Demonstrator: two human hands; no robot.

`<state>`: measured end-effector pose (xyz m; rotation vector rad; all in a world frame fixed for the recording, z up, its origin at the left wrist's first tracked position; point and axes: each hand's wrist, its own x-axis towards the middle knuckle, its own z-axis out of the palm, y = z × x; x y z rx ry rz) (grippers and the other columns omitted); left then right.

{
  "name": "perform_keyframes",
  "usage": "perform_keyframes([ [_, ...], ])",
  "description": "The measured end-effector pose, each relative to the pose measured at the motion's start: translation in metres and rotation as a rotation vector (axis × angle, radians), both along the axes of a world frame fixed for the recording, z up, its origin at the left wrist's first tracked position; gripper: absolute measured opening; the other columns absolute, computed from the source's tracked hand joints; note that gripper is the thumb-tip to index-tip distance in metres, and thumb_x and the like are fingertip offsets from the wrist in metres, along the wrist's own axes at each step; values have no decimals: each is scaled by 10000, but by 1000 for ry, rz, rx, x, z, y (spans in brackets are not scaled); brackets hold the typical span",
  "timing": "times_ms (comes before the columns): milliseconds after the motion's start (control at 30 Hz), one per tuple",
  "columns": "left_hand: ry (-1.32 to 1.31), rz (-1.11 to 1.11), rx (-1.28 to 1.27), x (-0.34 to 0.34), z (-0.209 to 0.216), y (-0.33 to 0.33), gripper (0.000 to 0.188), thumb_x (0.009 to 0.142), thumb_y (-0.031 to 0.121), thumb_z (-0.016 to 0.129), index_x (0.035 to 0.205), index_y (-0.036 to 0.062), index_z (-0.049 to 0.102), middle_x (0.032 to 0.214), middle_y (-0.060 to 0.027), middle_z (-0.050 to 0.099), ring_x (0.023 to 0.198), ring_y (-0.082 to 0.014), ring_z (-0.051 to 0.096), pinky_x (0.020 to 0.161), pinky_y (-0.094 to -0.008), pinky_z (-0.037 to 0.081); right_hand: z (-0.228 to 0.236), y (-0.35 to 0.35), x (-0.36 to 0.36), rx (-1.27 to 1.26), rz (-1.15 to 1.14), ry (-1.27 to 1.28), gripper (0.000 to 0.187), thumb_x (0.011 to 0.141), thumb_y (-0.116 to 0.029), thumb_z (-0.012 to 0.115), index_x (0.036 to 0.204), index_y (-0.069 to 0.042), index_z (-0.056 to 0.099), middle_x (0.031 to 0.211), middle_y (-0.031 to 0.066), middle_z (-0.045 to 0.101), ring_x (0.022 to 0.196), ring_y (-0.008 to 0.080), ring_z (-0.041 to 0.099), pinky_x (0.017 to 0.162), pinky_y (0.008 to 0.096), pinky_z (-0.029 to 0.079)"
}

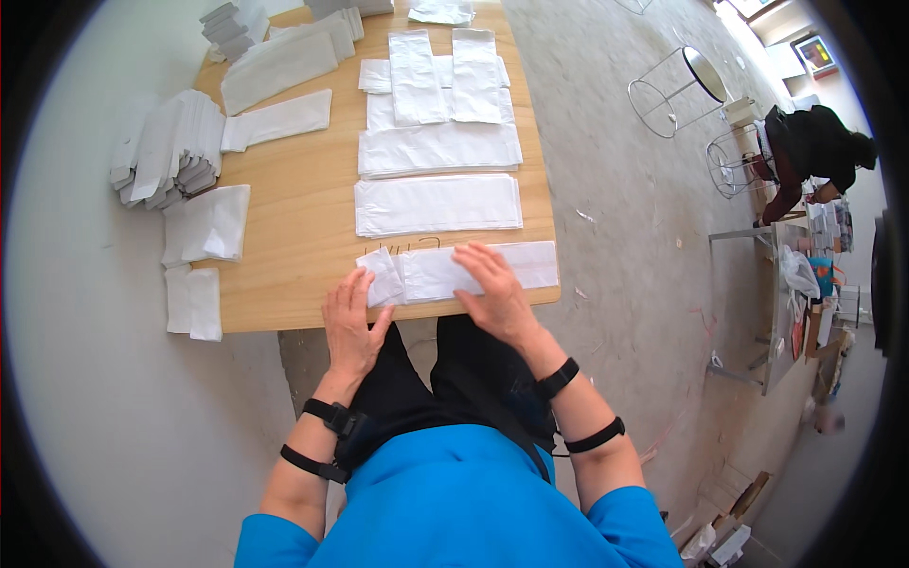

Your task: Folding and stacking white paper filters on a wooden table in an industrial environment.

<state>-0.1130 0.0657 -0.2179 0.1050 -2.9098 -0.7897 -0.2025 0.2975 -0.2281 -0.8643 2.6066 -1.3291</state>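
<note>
One left hand [352, 329] and one right hand [496, 295], fingers spread, at one white strip [431, 274]

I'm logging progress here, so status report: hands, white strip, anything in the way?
Left hand at left end of white strip, right hand over its middle, both open. Strip along near edge of table. White stack just beyond.

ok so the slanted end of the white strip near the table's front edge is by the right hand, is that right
Not quite: the head view shows the slanted end of that white strip by the left hand, not the right hand.
</note>
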Motion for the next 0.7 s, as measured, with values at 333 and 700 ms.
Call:
perform_keyframes([
  [333, 6, 101, -155, -3, -18, 15, 469, 826, 292, 687, 1211, 58, 557, 1265, -82, 523, 1114, -289, 485, 951, -429, 357, -25, -33, 30, 311, 188, 283, 395, 821, -184, 667, 1178, -41, 574, 1349, 122, 508, 1298, 293, 434, 1091, 440, 329],
  [700, -152, 314, 107, -22, -42, 16, 187, 810, 223, 680, 887, 106, 557, 940, -48, 540, 949, -280, 529, 796, -440, 374, -21, -36, 35, 286, 131, 214, 446, 789, -210, 710, 1180, -41, 575, 1364, 125, 500, 1311, 288, 428, 1105, 440, 320],
])
